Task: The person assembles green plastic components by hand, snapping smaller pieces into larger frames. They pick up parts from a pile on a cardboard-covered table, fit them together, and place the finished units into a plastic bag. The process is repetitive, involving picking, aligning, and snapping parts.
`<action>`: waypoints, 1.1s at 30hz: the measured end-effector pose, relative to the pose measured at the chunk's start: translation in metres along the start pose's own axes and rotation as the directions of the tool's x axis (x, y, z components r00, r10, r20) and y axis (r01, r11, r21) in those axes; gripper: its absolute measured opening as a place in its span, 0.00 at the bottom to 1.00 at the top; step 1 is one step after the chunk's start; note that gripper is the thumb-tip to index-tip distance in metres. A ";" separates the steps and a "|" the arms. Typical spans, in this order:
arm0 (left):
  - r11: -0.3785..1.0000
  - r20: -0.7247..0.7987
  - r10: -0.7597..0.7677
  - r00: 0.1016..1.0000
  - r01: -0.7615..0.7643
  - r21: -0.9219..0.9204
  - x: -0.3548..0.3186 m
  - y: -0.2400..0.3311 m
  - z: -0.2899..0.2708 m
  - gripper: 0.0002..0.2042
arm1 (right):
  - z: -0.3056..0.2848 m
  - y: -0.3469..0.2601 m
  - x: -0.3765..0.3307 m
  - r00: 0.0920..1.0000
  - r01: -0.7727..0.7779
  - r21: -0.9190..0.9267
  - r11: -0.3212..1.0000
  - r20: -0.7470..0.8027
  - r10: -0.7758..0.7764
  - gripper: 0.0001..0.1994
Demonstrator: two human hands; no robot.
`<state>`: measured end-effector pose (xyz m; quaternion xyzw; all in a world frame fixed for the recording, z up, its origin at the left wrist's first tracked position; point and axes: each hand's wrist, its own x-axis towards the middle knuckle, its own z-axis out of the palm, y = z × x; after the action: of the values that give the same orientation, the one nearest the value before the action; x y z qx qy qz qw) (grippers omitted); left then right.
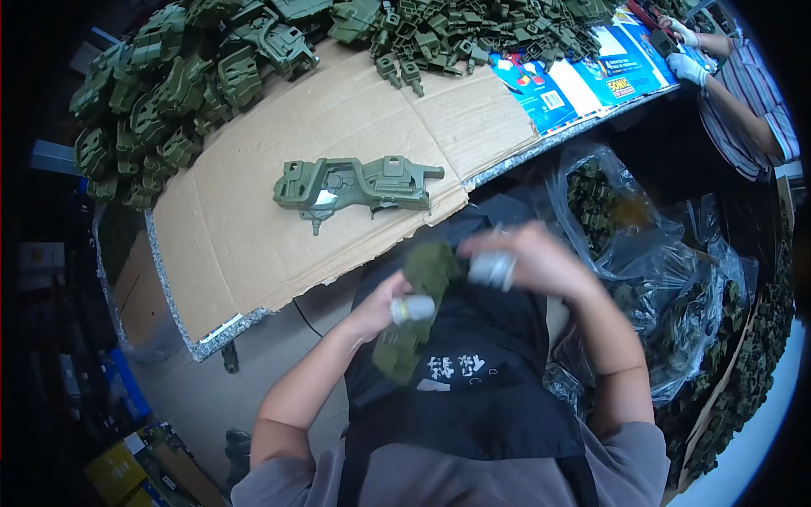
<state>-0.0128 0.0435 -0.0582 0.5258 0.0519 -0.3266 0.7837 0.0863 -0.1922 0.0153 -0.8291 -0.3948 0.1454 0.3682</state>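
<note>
My left hand (390,309), with white tape wrapped on a finger, is closed around a long green plastic molded part (397,355) held tilted in front of my black apron. My right hand (532,258) is just right of the part's upper end. It also has white tape on its fingers, and motion smears it, so whether it holds anything cannot be made out. On the cardboard (338,110) in front of me lies a similar green plastic part (363,184), with a frame-like raised middle and a peg underneath.
Large green parts (169,93) are heaped at the far left, small green pieces (456,34) at the far middle. Plastic bags (667,296) of green parts stand at my right. Beyond printed blue sheets (621,68), a co-worker's gloved hand (688,68) shows at the far right.
</note>
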 end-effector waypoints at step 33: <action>0.800 -0.246 -0.195 0.950 0.009 -0.600 -0.015 -0.044 0.047 0.20 | 0.053 -0.061 -0.042 0.863 0.156 -0.043 0.987 0.491 -0.115 0.06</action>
<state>-0.0617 -0.0003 -0.0655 0.2946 0.2959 -0.2541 0.8724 -0.0027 -0.1727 0.0205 -0.7501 -0.5376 0.3071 0.2323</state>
